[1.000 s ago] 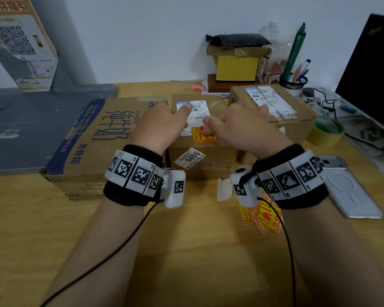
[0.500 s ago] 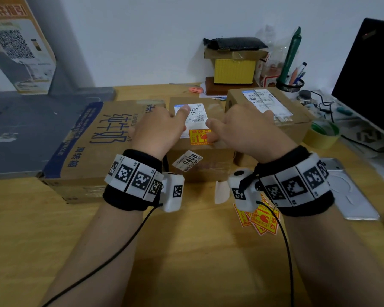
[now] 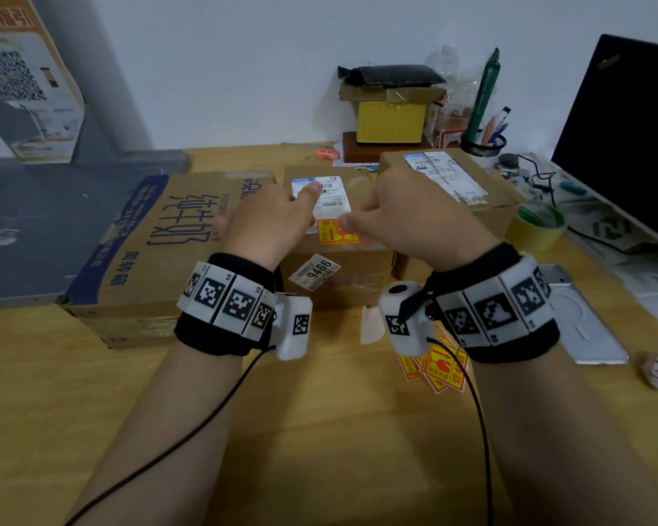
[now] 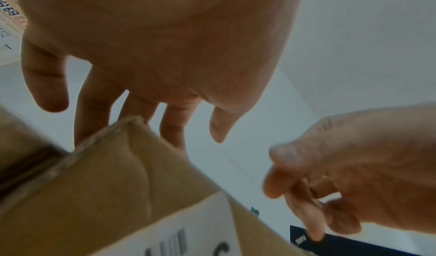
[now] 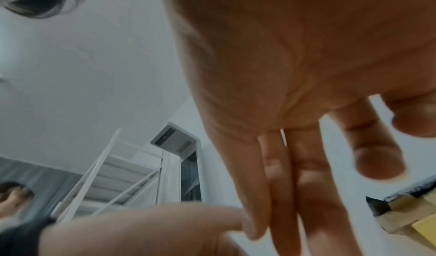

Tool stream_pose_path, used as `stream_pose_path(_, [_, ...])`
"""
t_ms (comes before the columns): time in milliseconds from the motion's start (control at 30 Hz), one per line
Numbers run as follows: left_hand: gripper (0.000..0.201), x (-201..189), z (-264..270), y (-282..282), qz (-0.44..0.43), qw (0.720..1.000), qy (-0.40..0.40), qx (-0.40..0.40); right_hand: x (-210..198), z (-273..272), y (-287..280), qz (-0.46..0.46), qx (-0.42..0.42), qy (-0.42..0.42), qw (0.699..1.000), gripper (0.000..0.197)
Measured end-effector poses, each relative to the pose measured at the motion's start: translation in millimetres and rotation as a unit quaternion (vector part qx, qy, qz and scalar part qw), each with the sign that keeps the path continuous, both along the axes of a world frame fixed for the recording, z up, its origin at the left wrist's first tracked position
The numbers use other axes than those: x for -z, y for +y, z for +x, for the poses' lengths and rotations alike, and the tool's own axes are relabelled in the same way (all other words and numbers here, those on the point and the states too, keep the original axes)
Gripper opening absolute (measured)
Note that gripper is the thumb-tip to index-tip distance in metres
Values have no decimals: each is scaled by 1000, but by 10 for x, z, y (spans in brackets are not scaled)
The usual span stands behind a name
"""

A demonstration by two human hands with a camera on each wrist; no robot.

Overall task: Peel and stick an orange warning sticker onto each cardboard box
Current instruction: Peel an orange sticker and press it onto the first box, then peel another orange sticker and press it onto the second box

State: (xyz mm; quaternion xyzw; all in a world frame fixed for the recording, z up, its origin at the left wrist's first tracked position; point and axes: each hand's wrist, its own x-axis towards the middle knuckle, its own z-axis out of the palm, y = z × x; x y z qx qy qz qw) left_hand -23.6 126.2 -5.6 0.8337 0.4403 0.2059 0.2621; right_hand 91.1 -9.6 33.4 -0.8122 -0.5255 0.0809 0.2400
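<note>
Three cardboard boxes stand in a row: a large printed box (image 3: 156, 244), a middle box (image 3: 339, 267) and a right box (image 3: 498, 195). An orange warning sticker (image 3: 335, 233) lies flat on the middle box's top, below its white shipping label. My left hand (image 3: 266, 222) hovers over the middle box's left edge (image 4: 106, 194), fingers (image 4: 174, 129) loosely extended and holding nothing. My right hand (image 3: 407, 214) is just right of the sticker, fingers (image 5: 306, 185) straight and empty. More orange stickers (image 3: 439, 370) lie on the table under my right wrist, beside a white backing scrap (image 3: 371, 328).
A tape roll (image 3: 538, 229), a phone (image 3: 582, 320) and a dark monitor (image 3: 631, 138) are at the right. A yellow box stack (image 3: 390, 119) and a pen cup (image 3: 485, 142) stand at the back. A grey slab (image 3: 35, 229) lies at the left.
Both thumbs were pressed over the sticker; now the hands have eased apart and off it, leaving the sticker showing flat on the box.
</note>
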Motion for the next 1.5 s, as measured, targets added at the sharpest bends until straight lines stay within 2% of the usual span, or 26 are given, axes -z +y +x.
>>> stream_pose_path(67, [64, -29, -40, 16, -32, 998, -44, 15, 31, -66, 22, 4, -2, 3, 1000, 14])
stream_pose_path(100, [59, -41, -63, 33, -48, 996, -75, 21, 55, -101, 28, -16, -4, 11, 1000, 12])
stream_pose_path(200, [47, -67, -111, 101, -60, 984, -165, 16, 123, -188, 39, -90, -15, 56, 994, 21])
stream_pose_path(267, [43, -85, -131, 140, -74, 975, -210, 9, 128, -214, 80, -102, -19, 89, 991, 25])
stream_pose_path(367, [43, -103, -130, 141, -88, 967, -237, 13, 132, -182, 226, -103, -19, 55, 993, 29])
stream_pose_path(467, [44, -118, -140, 139, -95, 960, -262, 23, 142, -114, 453, -110, -14, 38, 993, 23])
stream_pose_path(600, [42, -133, -172, 162, -95, 957, -274, 34, 200, 4, 757, -137, -18, 18, 990, 37])
stream_pose_path(733, [41, -124, -217, 234, -87, 955, -281, 19, 235, 57, 883, -171, -27, 11, 985, 43])
stream_pose_path(800, [41, -121, -216, 243, -90, 955, -283, 20, 223, 86, 861, -158, -34, 13, 987, 43])
stream_pose_path(900, [41, -130, -176, 175, -126, 951, -279, 43, 185, 125, 709, -99, -26, 26, 994, 39])
stream_pose_path(1033, [39, -170, -149, -2, -192, 933, -299, 59, 91, 193, 356, 71, 65, 110, 989, 27])
stream_pose_path(1133, [33, -179, -81, -175, -201, 932, -295, 60, -2, 349, 47, 148, 150, 47, 976, 33])
stream_pose_path(1200, [27, -193, 61, -338, -218, 935, -269, 79, -8, 518, -149, 129, 227, -22, 965, 38])
stream_pose_path(1267, [26, -194, 257, -497, -263, 930, -233, 108, 60, 701, -299, 49, 301, -57, 951, 49])
stream_pose_path(1300, [31, -199, 354, -581, -292, 924, -214, 121, 107, 764, -359, 4, 322, -48, 945, 56])
stream_pose_path(1367, [47, -216, 520, -750, -343, 911, -186, 138, 209, 866, -439, -35, 318, 22, 947, 64])
stream_pose_path(1433, [53, -221, 630, -890, -376, 897, -182, 144, 265, 902, -500, -12, 284, 81, 955, 59])
stream_pose_path(1500, [54, -211, 672, -973, -386, 890, -194, 144, 283, 881, -551, 30, 274, 102, 956, 51])
